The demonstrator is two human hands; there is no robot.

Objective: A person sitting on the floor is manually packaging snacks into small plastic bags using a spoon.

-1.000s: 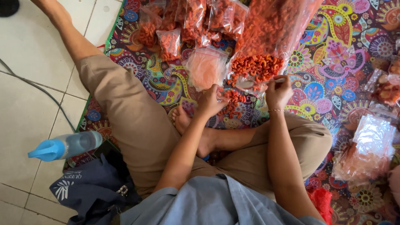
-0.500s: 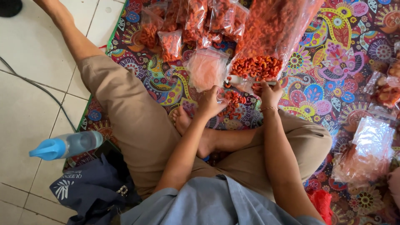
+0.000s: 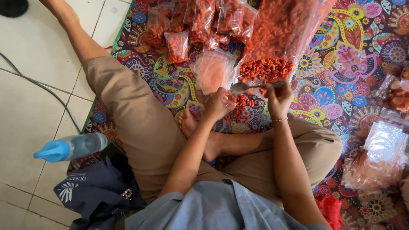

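Observation:
I sit cross-legged on a patterned mat (image 3: 341, 51). My right hand (image 3: 279, 97) grips a metal spoon (image 3: 245, 87) whose bowl points left over a small clear bag (image 3: 240, 106) partly filled with orange-red curled snacks. My left hand (image 3: 218, 104) pinches that small bag open at its mouth. Just beyond lies a large clear bag (image 3: 277, 38) of the same snacks, its open mouth spilling toward my hands.
Several small filled snack bags (image 3: 191, 25) lie at the top of the mat, and a flat pink-tinted bag (image 3: 212, 70) in front of them. Empty clear bags (image 3: 379, 149) pile at right. A blue-capped bottle (image 3: 70, 148) and a dark cloth bag (image 3: 93, 191) sit left, by white tiles and a cable (image 3: 38, 85).
My right hand pulled the spoon back from the large bag's mouth and swung its bowl left over the small bag. My left hand stayed on the small bag.

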